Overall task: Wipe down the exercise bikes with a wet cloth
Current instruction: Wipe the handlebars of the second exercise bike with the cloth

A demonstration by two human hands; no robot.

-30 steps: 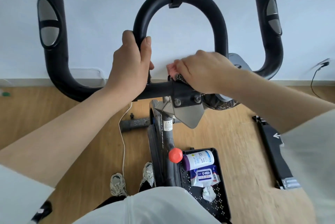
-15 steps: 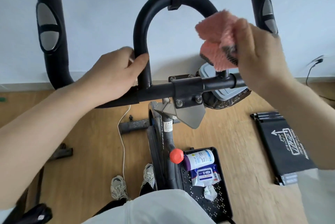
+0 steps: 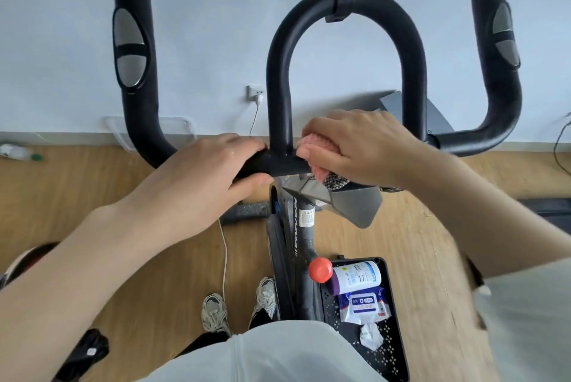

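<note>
— How far along?
— Mid-wipe, I judge: the right grip [image 3: 361, 146] curls round the fluffy pink cloth [image 3: 312, 139], pressing it on the black padded handlebar [image 3: 284, 165]; the left grip [image 3: 210, 171] clasps that bar at the cloth's nine o'clock.
— What's left?
— Likely everything beyond this bar.

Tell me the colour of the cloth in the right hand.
Pink, with a dark mesh patch; the cloth shows best in the head view, under the right hand.
</note>
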